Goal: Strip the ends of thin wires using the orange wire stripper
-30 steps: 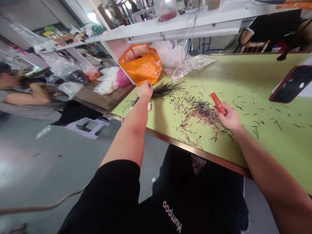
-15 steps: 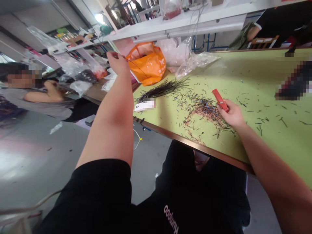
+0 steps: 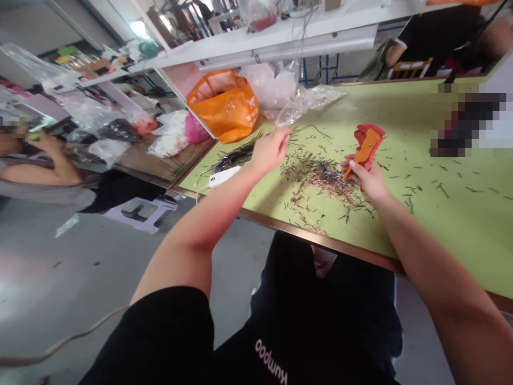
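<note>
My right hand (image 3: pixel 366 179) is wrapped round the handles of a red-and-orange wire stripper (image 3: pixel 365 147), its head pointing up and away from me above the table. My left hand (image 3: pixel 272 149) is closed in a pinch over the table, left of the tool. A thin dark wire (image 3: pixel 316 128) runs from near its fingertips towards the right. Behind that hand lies a bundle of black wires (image 3: pixel 236 155), partly hidden by it. Between my hands spreads a pile of wire scraps (image 3: pixel 326 179), with dark, blue and copper-coloured bits.
On the green table (image 3: pixel 441 230) a white device (image 3: pixel 224 177) with a cable lies near my left forearm. An orange bag (image 3: pixel 230 109) and clear plastic (image 3: pixel 312 101) stand at the back. A person (image 3: pixel 44 166) sits at the left; a shelf (image 3: pixel 224 45) spans the far side.
My left hand has come down from beside the orange bag to over the table, towards the wire stripper. The right hand has turned the stripper, so its broad side now shows.
</note>
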{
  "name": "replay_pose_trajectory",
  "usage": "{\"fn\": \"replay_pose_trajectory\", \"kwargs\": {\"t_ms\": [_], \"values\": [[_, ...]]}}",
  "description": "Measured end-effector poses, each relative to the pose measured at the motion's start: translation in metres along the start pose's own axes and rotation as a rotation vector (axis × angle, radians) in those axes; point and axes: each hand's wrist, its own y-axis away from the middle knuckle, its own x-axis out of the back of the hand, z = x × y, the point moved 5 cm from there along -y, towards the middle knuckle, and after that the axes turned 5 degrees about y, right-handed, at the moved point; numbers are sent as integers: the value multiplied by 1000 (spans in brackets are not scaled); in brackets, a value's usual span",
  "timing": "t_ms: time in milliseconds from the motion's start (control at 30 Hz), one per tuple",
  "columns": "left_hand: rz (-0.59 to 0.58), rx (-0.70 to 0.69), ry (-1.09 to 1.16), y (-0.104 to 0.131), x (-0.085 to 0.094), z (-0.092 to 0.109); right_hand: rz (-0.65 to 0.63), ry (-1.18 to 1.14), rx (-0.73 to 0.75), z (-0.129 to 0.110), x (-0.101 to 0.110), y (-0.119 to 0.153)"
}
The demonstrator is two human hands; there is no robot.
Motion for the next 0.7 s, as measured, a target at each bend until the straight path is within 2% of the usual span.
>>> {"fn": "replay_pose_trajectory", "kwargs": {"t_ms": [100,200,333,500,700], "values": [[-18,-36,81,22,-29,27,-19,-117,-66,-1,0,1],[-34,-13,85,35,-43,34,-45,-167,-102,-2,-1,2],[-50,0,72,43,-51,32,-109,-177,-115,-6,-5,5],[-125,-6,75,49,-60,40,-199,-234,-172,-9,-13,10],[-138,10,76,57,-64,46,-242,-310,-200,-9,-14,11]]}}
